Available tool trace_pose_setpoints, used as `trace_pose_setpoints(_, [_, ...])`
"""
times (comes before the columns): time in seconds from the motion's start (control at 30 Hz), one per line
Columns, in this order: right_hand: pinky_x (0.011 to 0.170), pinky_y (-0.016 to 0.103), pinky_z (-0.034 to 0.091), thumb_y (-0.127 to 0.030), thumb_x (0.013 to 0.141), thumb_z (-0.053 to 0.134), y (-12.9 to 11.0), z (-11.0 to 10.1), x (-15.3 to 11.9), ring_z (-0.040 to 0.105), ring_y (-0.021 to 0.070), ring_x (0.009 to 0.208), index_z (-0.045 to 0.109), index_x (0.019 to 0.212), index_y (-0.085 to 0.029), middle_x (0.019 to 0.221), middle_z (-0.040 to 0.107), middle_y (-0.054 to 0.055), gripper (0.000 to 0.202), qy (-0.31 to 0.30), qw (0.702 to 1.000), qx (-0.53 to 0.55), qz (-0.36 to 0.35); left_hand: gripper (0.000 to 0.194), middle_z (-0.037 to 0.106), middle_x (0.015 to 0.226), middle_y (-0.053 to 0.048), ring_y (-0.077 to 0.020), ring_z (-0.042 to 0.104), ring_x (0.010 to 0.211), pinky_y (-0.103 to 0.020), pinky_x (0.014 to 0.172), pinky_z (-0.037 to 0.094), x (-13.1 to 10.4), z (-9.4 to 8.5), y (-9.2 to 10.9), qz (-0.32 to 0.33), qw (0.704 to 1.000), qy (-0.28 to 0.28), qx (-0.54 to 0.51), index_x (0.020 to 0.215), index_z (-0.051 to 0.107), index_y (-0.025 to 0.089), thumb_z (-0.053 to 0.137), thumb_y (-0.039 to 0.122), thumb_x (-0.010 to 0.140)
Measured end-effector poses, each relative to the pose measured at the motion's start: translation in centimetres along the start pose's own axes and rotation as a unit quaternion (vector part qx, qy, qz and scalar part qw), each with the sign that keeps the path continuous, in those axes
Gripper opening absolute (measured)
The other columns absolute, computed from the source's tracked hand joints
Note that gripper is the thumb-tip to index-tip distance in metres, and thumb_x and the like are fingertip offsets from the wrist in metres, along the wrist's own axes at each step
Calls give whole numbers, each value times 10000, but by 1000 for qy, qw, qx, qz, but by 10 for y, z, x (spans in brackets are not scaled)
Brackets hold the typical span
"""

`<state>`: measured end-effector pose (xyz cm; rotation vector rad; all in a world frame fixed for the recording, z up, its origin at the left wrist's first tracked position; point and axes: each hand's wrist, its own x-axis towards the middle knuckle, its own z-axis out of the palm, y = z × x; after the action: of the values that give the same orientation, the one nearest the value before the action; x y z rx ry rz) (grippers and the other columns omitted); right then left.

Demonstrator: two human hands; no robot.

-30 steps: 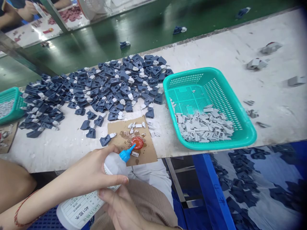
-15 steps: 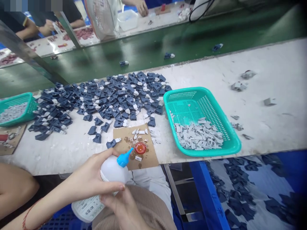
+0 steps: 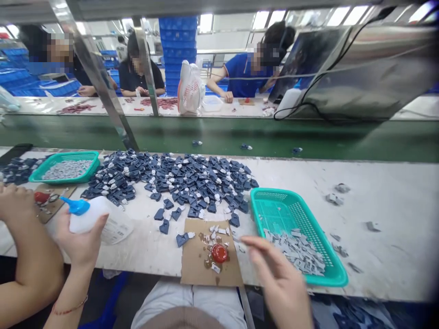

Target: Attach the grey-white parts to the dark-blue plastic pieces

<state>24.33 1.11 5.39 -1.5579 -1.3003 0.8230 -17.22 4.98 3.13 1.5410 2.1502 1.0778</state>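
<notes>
In my left hand (image 3: 80, 242) is a white squeeze bottle (image 3: 115, 224) with a blue nozzle, tilted over to the left above the table. My right hand (image 3: 281, 283) is between the cardboard and the right basket, fingers stretched out and slightly blurred; I see nothing held in it. The cardboard piece (image 3: 192, 267) bears a red cap (image 3: 219, 252), wet brown stains and several small light grey parts (image 3: 219, 230). Just at its left edge lies a dark blue part (image 3: 183, 238) with a white tip. Beside my right hand stands the green basket (image 3: 313, 214), partly filled with grey parts.
A large heap of dark blue parts (image 3: 192, 183) covers the table's middle. Another green basket (image 3: 65, 179) stands at the left, near a neighbour's arm (image 3: 30, 256). Beyond runs a green conveyor belt (image 3: 219, 137) carrying a few parts. Several people sit across it.
My left hand has carried the bottle up and left, away from the cardboard. My right hand has left the bottle and moved right. The view has tilted up.
</notes>
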Motion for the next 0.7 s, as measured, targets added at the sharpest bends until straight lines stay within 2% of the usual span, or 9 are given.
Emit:
trace_pose_setpoints(0.03, [931, 428, 445, -417, 846, 559, 7, -21, 17, 613, 291, 1011, 700, 934, -251, 1015, 709, 76, 235, 41, 996, -81, -25, 722, 532, 1090, -67, -401, 486, 1160, -478, 1001, 402, 6, 9, 0, 3, 989, 147, -8, 1123, 424, 177, 679, 616, 610])
trace_pose_setpoints(0.07, [932, 447, 447, -429, 843, 537, 16, -41, 34, 614, 299, 1009, 685, 979, -243, 1037, 701, 87, 274, 62, 985, -158, -35, 761, 538, 1050, -79, -392, 528, 1096, -489, 975, 423, 12, 19, 0, 10, 960, 280, -18, 1075, 471, 150, 713, 623, 530])
trace_pose_setpoints(0.1, [901, 464, 466, -441, 836, 512, 26, -58, 50, 623, 309, 984, 672, 1008, -227, 1047, 696, 104, 318, 57, 972, -224, -38, 764, 551, 1004, -85, -382, 561, 1036, -498, 948, 443, 18, 26, 1, 23, 930, 365, -30, 1021, 517, 129, 739, 611, 471])
trace_pose_setpoints(0.13, [865, 477, 487, -455, 826, 492, 36, -73, 65, 637, 318, 951, 664, 1018, -205, 1052, 694, 122, 359, 26, 959, -278, -38, 755, 563, 974, -92, -377, 578, 1001, -508, 930, 453, 23, 32, 1, 40, 914, 403, -40, 984, 551, 114, 758, 590, 436])
trace_pose_setpoints(0.23, [822, 505, 510, -423, 810, 453, 59, -96, 95, 644, 358, 973, 658, 1016, -166, 1056, 691, 158, 388, -85, 910, -404, -34, 743, 592, 989, -112, -373, 593, 998, -520, 936, 451, 30, 37, -1, 86, 909, 404, -56, 1012, 607, 84, 794, 521, 442])
trace_pose_setpoints(0.33, [815, 471, 527, -371, 837, 410, 67, -95, 105, 661, 335, 966, 664, 997, -179, 1045, 686, 149, 357, -143, 882, -444, -70, 819, 610, 1050, -127, -382, 592, 1034, -529, 979, 423, 25, 35, -6, 123, 911, 393, -38, 1139, 609, 76, 817, 488, 463])
trace_pose_setpoints(0.47, [729, 392, 552, -376, 887, 385, 63, -88, 105, 686, 270, 837, 668, 932, -211, 930, 705, 107, 330, -190, 892, -402, -79, 862, 603, 1154, -138, -385, 557, 1137, -503, 1018, 413, 11, 36, -7, 179, 890, 419, -24, 1274, 567, 106, 838, 403, 512])
trace_pose_setpoints(0.57, [703, 374, 559, -454, 895, 418, 64, -89, 106, 685, 261, 794, 671, 935, -216, 882, 708, 101, 350, -204, 901, -376, -73, 935, 517, 1317, -140, -379, 470, 1264, -474, 1043, 414, 0, 35, 0, 227, 877, 421, -46, 1369, 484, 158, 847, 358, 530])
trace_pose_setpoints(0.7, [725, 367, 573, -505, 865, 485, 77, -95, 109, 689, 276, 870, 693, 955, -219, 983, 707, 115, 365, -221, 901, -363, -87, 903, 451, 1381, -190, -381, 452, 1293, -495, 1070, 403, -17, 30, 16, 184, 906, 379, -51, 1376, 441, 129, 847, 297, 587])
